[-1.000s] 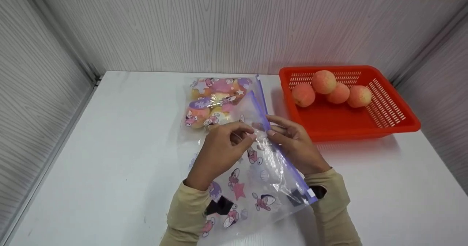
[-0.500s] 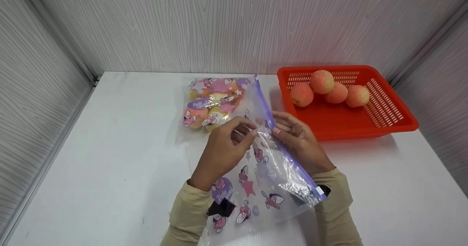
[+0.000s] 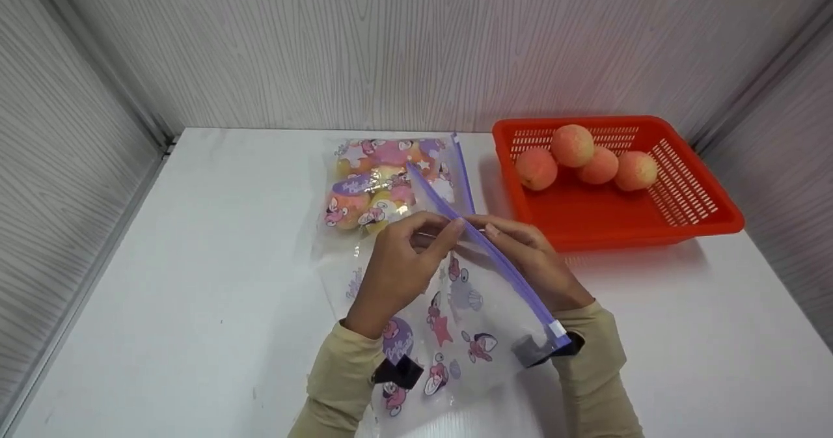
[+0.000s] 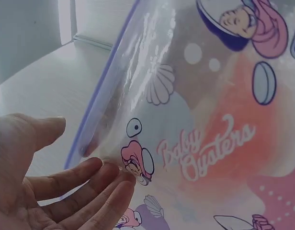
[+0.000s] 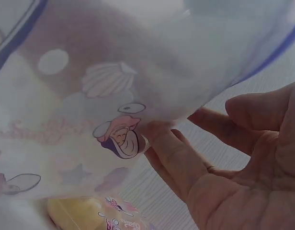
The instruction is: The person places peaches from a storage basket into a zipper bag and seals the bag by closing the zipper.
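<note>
A clear slider zip bag (image 3: 478,301), printed with pink oysters and shells, hangs slanted between both hands. Its purple zip strip (image 3: 514,272) has a white slider at the near end. My left hand (image 3: 403,262) holds the bag at the strip, thumb tip on it. From the other side, my right hand (image 3: 537,262) grips it, thumb beside the strip. The left wrist view shows fingertips (image 4: 123,187) against the printed front. On the back face, fingers (image 5: 178,158) touch the film in the right wrist view. Part of each hand's fingers is hidden by the bag.
A second printed zip bag (image 3: 355,184), filled with orange and yellow fruit, lies flat behind the hands. To the right stands a red plastic basket (image 3: 641,233) with several peaches (image 3: 573,145) in it. Wood-grain panels (image 3: 390,47) enclose the white table (image 3: 228,230).
The bag's strip has swung leftward at its far end, and its mouth edge has turned upward. My left thumb has come onto the strip, and the hands are closer together.
</note>
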`<state>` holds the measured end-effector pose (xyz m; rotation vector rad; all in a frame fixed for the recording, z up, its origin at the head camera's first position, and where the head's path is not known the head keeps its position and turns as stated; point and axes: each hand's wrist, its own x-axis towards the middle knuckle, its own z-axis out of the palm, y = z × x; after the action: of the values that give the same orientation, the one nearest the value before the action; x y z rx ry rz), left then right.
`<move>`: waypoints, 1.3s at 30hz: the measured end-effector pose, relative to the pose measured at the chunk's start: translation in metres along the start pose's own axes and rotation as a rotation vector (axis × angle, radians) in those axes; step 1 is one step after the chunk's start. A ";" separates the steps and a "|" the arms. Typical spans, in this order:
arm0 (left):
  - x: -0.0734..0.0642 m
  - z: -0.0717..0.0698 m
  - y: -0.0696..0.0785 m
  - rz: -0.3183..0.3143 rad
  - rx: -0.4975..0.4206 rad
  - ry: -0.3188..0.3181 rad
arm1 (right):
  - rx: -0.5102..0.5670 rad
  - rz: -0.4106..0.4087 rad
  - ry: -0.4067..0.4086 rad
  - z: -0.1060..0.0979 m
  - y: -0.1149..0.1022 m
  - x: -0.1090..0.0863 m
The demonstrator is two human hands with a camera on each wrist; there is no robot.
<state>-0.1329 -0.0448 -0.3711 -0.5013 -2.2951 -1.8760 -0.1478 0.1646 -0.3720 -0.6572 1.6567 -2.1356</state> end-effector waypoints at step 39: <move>-0.001 -0.044 -0.001 -0.042 0.044 0.129 | -0.381 0.100 0.289 -0.024 0.001 -0.005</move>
<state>-0.1369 -0.0875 -0.3632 -0.3189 -2.2744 -1.8144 -0.1567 0.1866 -0.3787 -0.3649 2.2336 -1.9298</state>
